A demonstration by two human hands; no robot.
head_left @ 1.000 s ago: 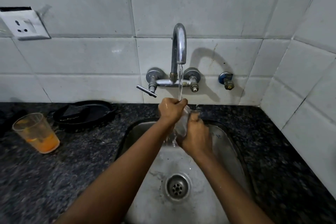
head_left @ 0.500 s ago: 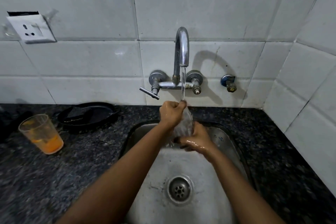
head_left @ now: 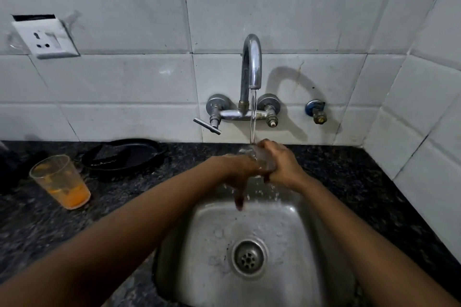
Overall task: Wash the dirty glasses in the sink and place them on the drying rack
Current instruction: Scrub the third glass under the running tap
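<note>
A clear, wet drinking glass (head_left: 259, 158) sat over the back of the steel sink (head_left: 294, 227), under the thin stream from the curved chrome tap (head_left: 252, 62). The right hand (head_left: 283, 166) was wrapped around it from 3 o'clock. The left hand (head_left: 240, 169) pressed against it from 9 o'clock, fingers (head_left: 239, 197) hanging down, its grip unclear. Well apart at 9 o'clock, a clear plastic cup with orange residue (head_left: 61, 180) stood on the dark speckled granite desk (head_left: 37, 227), near a black pan (head_left: 124, 156).
</note>
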